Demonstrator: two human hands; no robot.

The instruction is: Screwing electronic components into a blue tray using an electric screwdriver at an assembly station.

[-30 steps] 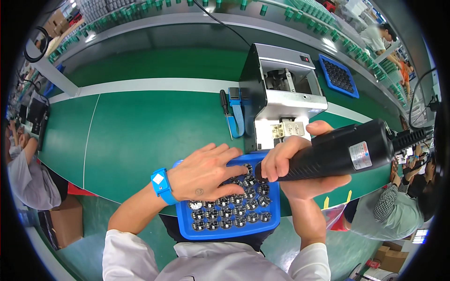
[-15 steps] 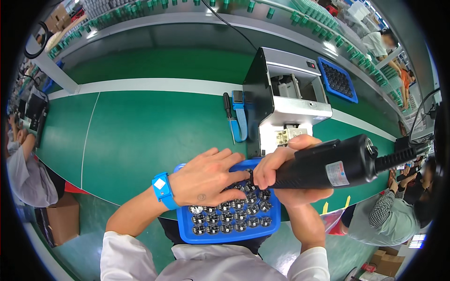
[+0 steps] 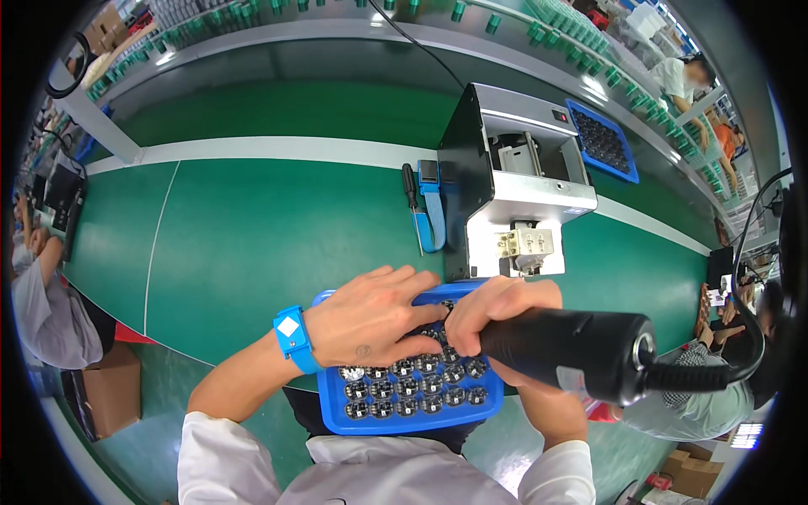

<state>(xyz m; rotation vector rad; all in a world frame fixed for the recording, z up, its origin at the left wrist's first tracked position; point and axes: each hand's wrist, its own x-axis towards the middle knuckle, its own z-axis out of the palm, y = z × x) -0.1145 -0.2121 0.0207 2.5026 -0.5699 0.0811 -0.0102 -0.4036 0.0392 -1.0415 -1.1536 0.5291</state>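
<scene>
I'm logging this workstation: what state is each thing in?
Blue tray: holding round parts.
Black tool: held, cord attached.
Left hand: spread over tray.
Right hand: closed around tool.
Wrist strap: fastened.
Other strap: lying unworn.
Screwdriver: lying down.
Machine: upright; power unclear.

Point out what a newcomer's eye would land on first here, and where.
The thick black cylindrical corded tool in the right hand stands out first, jutting rightward from above the blue plastic tray. Just left of it, the left hand, with a bright blue wristband, spreads over that tray's small round dark parts. Beyond the tray, the boxy silver-and-black metal machine stands on the green tabletop.
</scene>
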